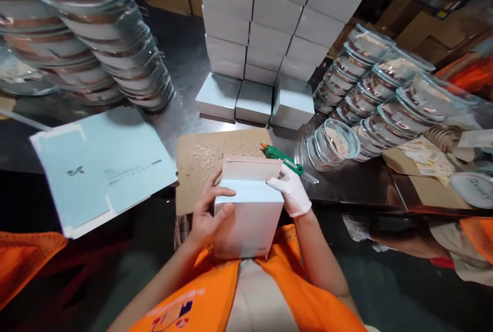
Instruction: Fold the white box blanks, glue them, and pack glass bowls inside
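A pale box (248, 226) with one flap raised stands tilted against my orange vest. My bare left hand (210, 214) is closed on its left side, with fingers over the top edge and the thumb on the near face. On the right side, my white-gloved right hand (290, 190) grips the box near the flap, its thumb on the inner edge. Just beyond that hand lies a green glue gun (285, 159) with an orange tip. Beneath the box is a piece of brown cardboard (198, 162) strewn with small scraps.
Flat light-blue box blanks (115, 157) lie at left, below tall stacks of clear round containers (134, 59). White boxes (269, 18) are piled high at the back. More round containers (333, 139) stand at right, near a co-worker's arm (408, 242).
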Motion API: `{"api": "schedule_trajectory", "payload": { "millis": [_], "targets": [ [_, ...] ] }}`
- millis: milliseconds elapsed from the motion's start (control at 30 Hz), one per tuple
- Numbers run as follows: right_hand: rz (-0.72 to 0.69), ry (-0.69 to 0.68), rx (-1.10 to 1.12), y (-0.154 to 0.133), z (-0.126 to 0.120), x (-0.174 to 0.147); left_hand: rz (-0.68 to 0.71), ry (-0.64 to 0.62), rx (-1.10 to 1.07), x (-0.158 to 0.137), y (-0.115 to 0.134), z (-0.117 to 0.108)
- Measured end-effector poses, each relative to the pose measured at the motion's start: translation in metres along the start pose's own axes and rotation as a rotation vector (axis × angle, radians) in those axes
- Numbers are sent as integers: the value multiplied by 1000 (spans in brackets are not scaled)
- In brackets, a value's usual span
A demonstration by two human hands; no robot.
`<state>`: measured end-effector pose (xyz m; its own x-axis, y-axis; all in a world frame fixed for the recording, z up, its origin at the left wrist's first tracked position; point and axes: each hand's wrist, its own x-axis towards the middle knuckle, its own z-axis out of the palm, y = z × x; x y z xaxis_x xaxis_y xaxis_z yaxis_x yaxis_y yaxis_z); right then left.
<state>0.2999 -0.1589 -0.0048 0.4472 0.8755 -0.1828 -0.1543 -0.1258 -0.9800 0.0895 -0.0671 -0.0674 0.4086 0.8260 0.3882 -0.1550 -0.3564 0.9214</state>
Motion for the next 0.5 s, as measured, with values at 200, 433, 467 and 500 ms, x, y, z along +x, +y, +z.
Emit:
{"api": "schedule_trajectory", "payload": {
  "millis": [200,433,467,500],
  "targets": [
    [-365,-319,-278,4,-19,-12,-111,104,-277,-1,-14,1],
    [-611,-428,-569,-7,-11,-15,-73,3,-139,-2,-9,-8],
    [-609,-436,-569,-7,-11,-14,-87,-5,-147,-2,-8,-8],
    [-598,-438,-564,-6,-11,-13,-102,-9,-153,-2,-6,-8]
  ]
}}
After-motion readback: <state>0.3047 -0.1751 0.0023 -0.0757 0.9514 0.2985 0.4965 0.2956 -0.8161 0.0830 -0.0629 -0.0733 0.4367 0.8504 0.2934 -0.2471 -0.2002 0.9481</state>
